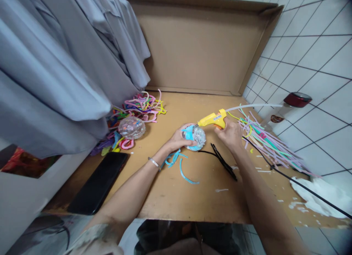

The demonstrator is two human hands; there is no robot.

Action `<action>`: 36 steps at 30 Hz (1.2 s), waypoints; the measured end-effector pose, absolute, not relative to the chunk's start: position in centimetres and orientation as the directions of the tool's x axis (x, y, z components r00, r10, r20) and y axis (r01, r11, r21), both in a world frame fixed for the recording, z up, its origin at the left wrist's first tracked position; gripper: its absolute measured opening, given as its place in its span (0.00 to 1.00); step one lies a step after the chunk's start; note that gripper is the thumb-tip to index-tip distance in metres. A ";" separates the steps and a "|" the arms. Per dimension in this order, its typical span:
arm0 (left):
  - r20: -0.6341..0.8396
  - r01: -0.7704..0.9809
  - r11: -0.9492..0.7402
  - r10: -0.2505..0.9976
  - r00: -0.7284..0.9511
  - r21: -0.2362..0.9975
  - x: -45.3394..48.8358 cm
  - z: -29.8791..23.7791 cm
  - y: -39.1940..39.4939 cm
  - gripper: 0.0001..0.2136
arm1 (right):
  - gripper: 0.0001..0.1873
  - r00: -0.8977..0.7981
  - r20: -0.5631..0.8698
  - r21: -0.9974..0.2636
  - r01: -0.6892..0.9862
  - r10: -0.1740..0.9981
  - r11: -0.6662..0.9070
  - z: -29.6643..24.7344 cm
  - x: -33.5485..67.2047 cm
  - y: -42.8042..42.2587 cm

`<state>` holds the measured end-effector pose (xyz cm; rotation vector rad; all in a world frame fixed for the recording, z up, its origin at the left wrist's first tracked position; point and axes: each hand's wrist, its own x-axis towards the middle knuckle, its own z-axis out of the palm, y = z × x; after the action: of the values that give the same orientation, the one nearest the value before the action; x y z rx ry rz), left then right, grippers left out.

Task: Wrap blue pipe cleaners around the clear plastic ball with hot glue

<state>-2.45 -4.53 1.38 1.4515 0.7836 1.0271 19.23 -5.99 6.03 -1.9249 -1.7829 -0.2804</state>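
My left hand [177, 139] is closed round a clear, bumpy round container [201, 137] with blue pipe cleaners [189, 134] wrapped about one side. In my right hand [231, 132] is a yellow hot glue gun [213, 119], its nozzle at the top of the container, touching or very close to the blue strands. A long pale glue stick [255, 105] juts from the back of the gun. Below my left hand lie loose blue pipe cleaners [173, 158] and one curved blue piece [187, 174]. Black pipe cleaners [222, 161] rest between my forearms.
A second clear container [132, 128] stands by a heap of coloured pipe cleaners [145, 106], near a phone [99, 183]. Straight pipe cleaners [266, 137], a red-lidded jar [288, 104], white tissue [324, 196] and a black cable [299, 185] are at right. Grey cloth [68, 64] hangs left; cardboard [200, 46] stands behind.
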 end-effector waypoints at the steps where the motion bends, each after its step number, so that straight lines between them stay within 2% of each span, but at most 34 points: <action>1: 0.164 -0.077 -0.145 0.903 0.398 0.986 -2.4 1.4 -4.5 0.40 | 0.16 0.116 0.472 -0.214 0.977 0.874 -0.014 6.0 19.3 -6.0; 8: 0.154 -0.077 -0.135 0.903 0.401 0.988 -2.4 1.4 -4.6 0.40 | 0.14 0.086 0.485 -0.198 0.980 0.870 0.013 6.2 19.4 -6.1; 20: 0.163 -0.043 -0.158 0.912 0.378 0.986 -2.5 1.3 -4.5 0.40 | 0.15 0.090 0.493 -0.197 0.980 0.866 0.010 5.9 19.2 -6.1; 31: 0.182 -0.059 -0.173 0.907 0.379 0.983 -2.5 1.1 -4.5 0.40 | 0.17 0.130 0.428 -0.262 0.965 0.894 -0.015 5.5 19.3 -5.5; 36: 0.186 -0.053 -0.178 0.930 0.317 0.983 -2.5 0.5 -4.2 0.41 | 0.16 0.277 0.336 -0.386 0.912 0.900 -0.136 5.6 19.8 -4.8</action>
<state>-2.54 -4.21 0.52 1.4614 0.8535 1.1023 19.82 -4.80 5.61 -2.0357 -1.6241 -0.0308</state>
